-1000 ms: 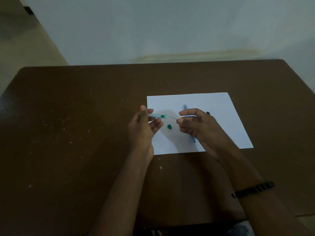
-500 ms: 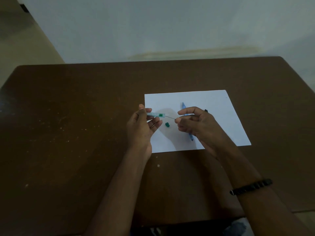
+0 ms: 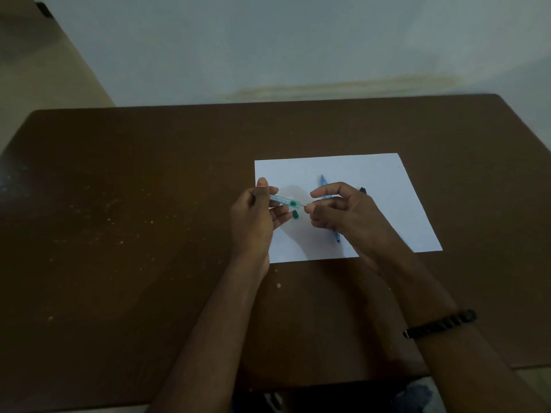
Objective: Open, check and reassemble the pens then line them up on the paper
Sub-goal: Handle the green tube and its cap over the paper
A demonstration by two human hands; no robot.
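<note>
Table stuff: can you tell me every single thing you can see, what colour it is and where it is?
table: 1, dark brown, fills most of the view
paper: 1, white, flat on the table, right of the middle
green pen barrel: 1, clear with green, held above the paper's left part
thin refill: 1, sticks out of the barrel's right end
small green piece: 1, green, lying on the paper under the barrel
blue pen: 1, blue, lying on the paper, partly hidden by the right hand
black item: 1, black, behind the right hand, mostly hidden
bracelet: 1, black, on the right wrist
left hand: 1, holds the barrel
right hand: 1, pinches the refill's end
</note>
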